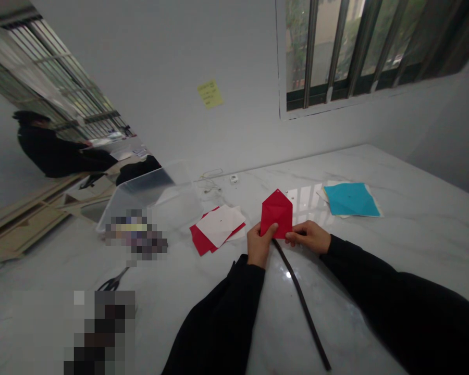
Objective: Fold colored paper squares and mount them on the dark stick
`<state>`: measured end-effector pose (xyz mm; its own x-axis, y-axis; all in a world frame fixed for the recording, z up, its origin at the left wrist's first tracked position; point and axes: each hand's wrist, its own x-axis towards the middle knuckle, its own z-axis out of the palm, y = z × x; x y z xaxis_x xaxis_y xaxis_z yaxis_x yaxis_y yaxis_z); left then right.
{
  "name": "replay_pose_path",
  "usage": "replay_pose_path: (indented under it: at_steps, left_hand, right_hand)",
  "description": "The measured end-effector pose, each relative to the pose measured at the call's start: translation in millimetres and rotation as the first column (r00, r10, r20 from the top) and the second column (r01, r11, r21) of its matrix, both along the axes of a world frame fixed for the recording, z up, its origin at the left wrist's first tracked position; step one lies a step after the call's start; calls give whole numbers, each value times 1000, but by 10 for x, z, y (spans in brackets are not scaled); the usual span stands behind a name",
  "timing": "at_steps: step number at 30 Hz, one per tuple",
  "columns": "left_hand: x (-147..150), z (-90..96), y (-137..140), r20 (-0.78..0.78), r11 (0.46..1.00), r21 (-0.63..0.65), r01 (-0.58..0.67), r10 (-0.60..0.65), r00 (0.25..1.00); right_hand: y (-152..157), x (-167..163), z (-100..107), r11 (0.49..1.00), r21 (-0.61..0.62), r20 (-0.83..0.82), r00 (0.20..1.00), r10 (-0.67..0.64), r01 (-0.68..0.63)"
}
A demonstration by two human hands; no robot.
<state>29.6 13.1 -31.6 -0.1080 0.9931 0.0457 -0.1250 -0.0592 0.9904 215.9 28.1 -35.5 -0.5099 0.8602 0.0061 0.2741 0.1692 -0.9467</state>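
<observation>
A small red paper envelope point(277, 211), its pointed flap up and a tiny hole near the tip, is held above the table. My left hand point(260, 242) grips its lower left side, thumb across the front. At the lower right corner, my right hand point(309, 237) pinches the paper between thumb and fingers. Below the envelope a thin dark brown strip point(300, 298) runs down toward the near edge; whether it touches the envelope I cannot tell. Left of my hands lie white sheets point(220, 224) overlapping red paper pieces point(201, 240).
Blue paper point(352, 199) lies over pale sheets at right. Black-handled scissors point(113, 281) and a clear plastic bin point(140, 195) are at left. A white cord point(211, 182) lies by the wall, below a yellow note point(210, 94). Another person point(49, 146) sits at far left; some areas are pixelated.
</observation>
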Motion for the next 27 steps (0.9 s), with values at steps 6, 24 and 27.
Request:
replay_pose_path:
  at_steps: [6,24,27]
  left_hand:
    - [0,2,-14,-17,1000,-12,-4,4,1000]
    - [36,21,-85,-71,986,-26,165,-167,983]
    - [25,35,-83,-84,984,-15,176,-177,981]
  right_hand:
    - [1,3,-40,1000,19,-29,1000,6,-6]
    - [-60,-12,83,969,-74,-154,957,-246,237]
    - [-46,2,52,959,-76,-146,949,-280,271]
